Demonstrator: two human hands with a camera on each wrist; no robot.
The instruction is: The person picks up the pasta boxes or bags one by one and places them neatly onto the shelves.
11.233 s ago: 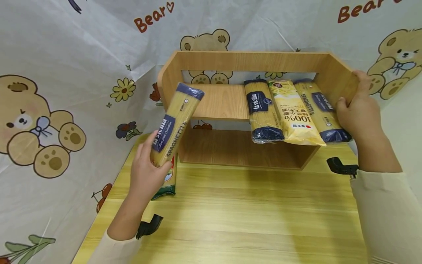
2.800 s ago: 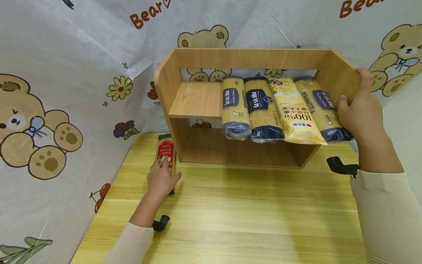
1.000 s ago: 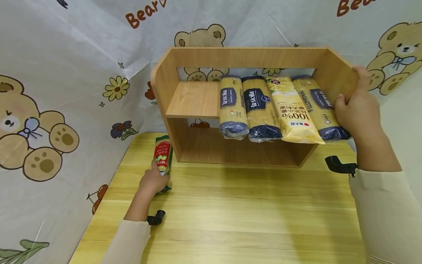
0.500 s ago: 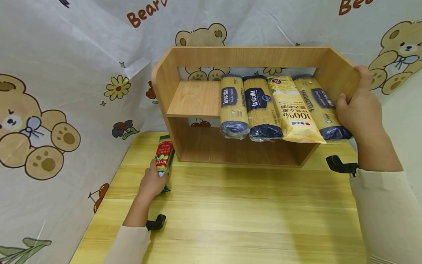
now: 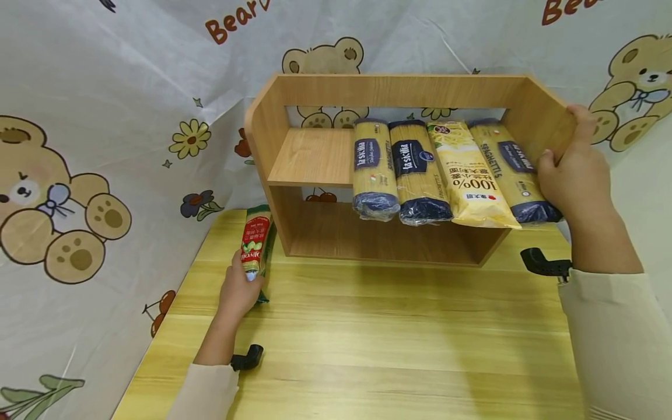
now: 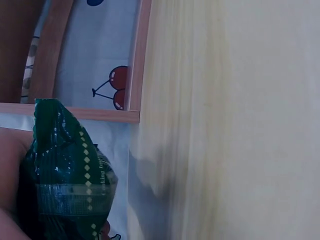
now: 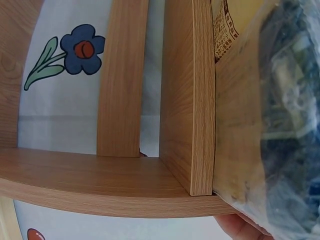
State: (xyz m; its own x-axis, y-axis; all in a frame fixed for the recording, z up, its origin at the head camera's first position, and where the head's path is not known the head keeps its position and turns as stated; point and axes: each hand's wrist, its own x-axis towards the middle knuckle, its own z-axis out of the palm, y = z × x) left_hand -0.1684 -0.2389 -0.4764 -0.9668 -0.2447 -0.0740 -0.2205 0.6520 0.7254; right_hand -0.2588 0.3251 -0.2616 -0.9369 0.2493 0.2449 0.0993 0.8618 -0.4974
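My left hand (image 5: 238, 291) grips the lower end of a green and red pasta packet (image 5: 255, 239) beside the shelf's left side. In the left wrist view the packet's green end (image 6: 67, 170) shows close up, with fingers partly behind it. My right hand (image 5: 577, 175) holds the right side panel of the wooden shelf (image 5: 399, 90), thumb on the inner face. Several pasta packs lie side by side on the upper board: a blue-labelled spaghetti pack (image 5: 374, 175), a second one (image 5: 420, 169), a yellow packet (image 5: 469, 175) and a spaghetti pack (image 5: 506, 169) against the right panel.
The shelf stands on a wood-grain table (image 5: 388, 326) against a bear-print cloth (image 5: 131, 70). Bare board (image 5: 315, 154) shows left of the packs on the upper level. The lower level (image 5: 336, 233) lies beneath their overhanging ends.
A spaghetti pack once in my left hand now lies on the upper board. That hand has since taken hold of the green and red packet, which has shifted slightly. My right hand stays put.
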